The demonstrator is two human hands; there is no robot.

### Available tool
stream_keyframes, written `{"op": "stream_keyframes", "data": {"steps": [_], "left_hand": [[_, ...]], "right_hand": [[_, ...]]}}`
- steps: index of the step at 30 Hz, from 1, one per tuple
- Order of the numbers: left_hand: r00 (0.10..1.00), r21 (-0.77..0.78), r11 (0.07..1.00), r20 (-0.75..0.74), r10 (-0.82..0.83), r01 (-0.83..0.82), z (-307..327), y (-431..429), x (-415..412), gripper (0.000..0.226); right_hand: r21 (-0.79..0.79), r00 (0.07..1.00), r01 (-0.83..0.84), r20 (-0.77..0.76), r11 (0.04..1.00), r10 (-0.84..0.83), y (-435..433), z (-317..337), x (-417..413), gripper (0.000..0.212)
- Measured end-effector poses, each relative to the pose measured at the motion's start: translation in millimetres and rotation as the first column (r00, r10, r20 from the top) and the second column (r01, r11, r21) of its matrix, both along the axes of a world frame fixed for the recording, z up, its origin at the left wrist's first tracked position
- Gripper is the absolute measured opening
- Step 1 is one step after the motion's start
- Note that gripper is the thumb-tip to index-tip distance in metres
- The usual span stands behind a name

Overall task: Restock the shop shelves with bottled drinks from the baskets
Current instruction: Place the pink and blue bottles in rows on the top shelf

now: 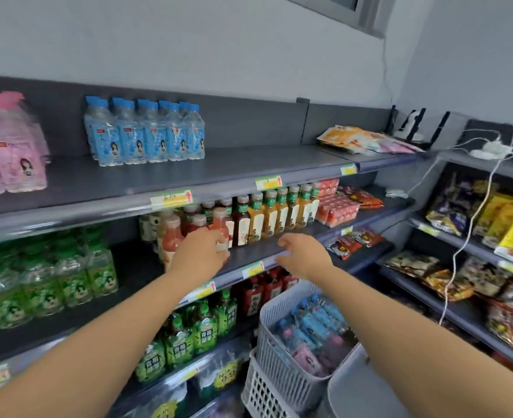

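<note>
Grey shop shelves line the wall. On the middle shelf [261, 247] the left hand [201, 251] wraps round a red bottle [220, 223] standing upright at the row's front. Just beside it the right hand [305, 254] hangs loosely open and empty. The basket [272, 342] of bottles lies below, nearer the right hand.

Bare along the whole left forearm [98, 342] and right forearm [415, 327], from the wrists down to the bottom edge of the view. Smooth and even in outline, broad close to the camera and tapering toward narrow wrists. Ending in a left grip [202, 251] and a right grip [305, 256], likewise uncovered, with rounded knuckles and short-looking fingers. Too soft in focus to tell nails or fine creases.
</note>
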State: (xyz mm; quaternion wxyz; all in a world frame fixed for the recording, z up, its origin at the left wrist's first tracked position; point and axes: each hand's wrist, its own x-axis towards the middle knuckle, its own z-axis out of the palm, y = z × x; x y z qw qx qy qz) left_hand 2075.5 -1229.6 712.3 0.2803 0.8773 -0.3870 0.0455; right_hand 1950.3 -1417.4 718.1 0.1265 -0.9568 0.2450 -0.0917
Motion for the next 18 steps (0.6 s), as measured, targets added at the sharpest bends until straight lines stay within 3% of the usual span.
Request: {"op": "stream_keyframes", "data": {"steps": [8,18], "left_hand": [[0.987,0.108,0.986,-0.117,-0.112,0.125,-59.6,-80.8,-52.5,0.027],[0.941,0.292,0.916,-0.277,-0.195,0.276,-141.1,-151.8,-54.0,0.029]], "right_hand": [[0.064,0.986,0.136,-0.107,0.989,-0.129,-63.2,-57.8,-57.6,0.034],[0.189,0.926,0.289,-0.302,0.938,-0.225,-111.0,-133.9,-66.9,0.029]]}}
